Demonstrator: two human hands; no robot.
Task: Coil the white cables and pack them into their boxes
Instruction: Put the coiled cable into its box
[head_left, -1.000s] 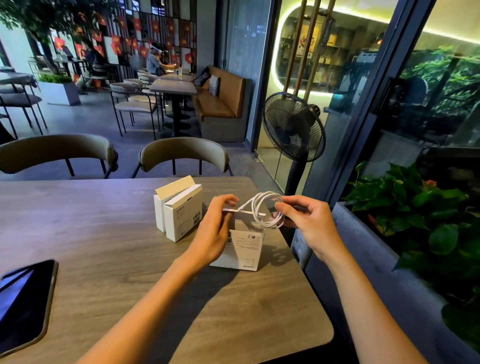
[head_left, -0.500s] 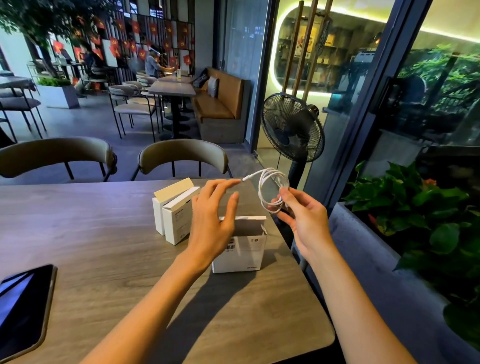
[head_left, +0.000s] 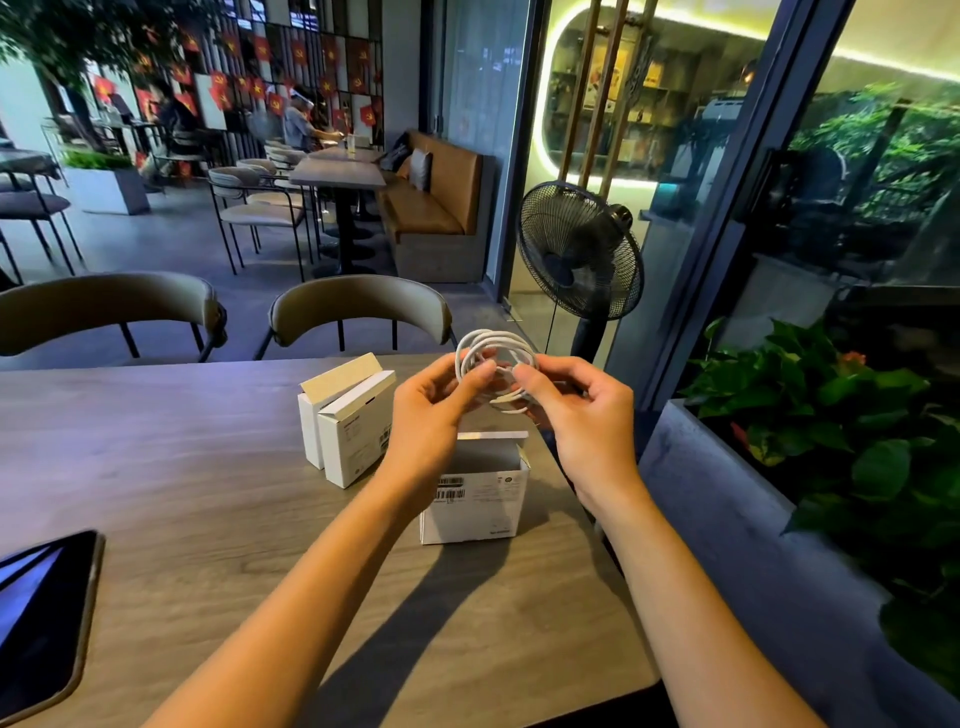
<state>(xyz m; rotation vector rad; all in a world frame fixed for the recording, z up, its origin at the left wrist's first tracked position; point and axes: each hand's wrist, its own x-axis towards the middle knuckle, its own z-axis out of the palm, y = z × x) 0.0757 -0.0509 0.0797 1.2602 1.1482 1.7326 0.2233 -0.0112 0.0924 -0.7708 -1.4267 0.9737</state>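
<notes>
Lying at the far left edge of the wood-grain table (head_left: 197, 467), a dark glossy phone (head_left: 41, 618) with rounded corners shows a bluish reflection on its flat screen. Further right, two slim white cardboard boxes (head_left: 345, 421) stand upright and touching side by side, the back one with its plain tan flap lifted, the front one with a small barcode on its side. Beyond them, two curved, padded chairs (head_left: 358, 306) on thin dark legs face the table.

Next comes the left hand (head_left: 431, 415), raised above the table, its thumb and fingertips pinching the left side of the cable (head_left: 493, 358). That cable is smooth, white and round, wound into several loose loops and held in the air between both hands, directly above the open box (head_left: 475, 499). This box is a white cardboard cube with a printed barcode label on its near face; its top flap stands up at the back and the shadowed inside is visible.

The right hand (head_left: 582, 415) grips the right side of the coil, fingers curled around the strands. Further right stand a black wire-cage fan (head_left: 579, 254) and a grey concrete planter (head_left: 727, 509) of broad green leaves.
</notes>
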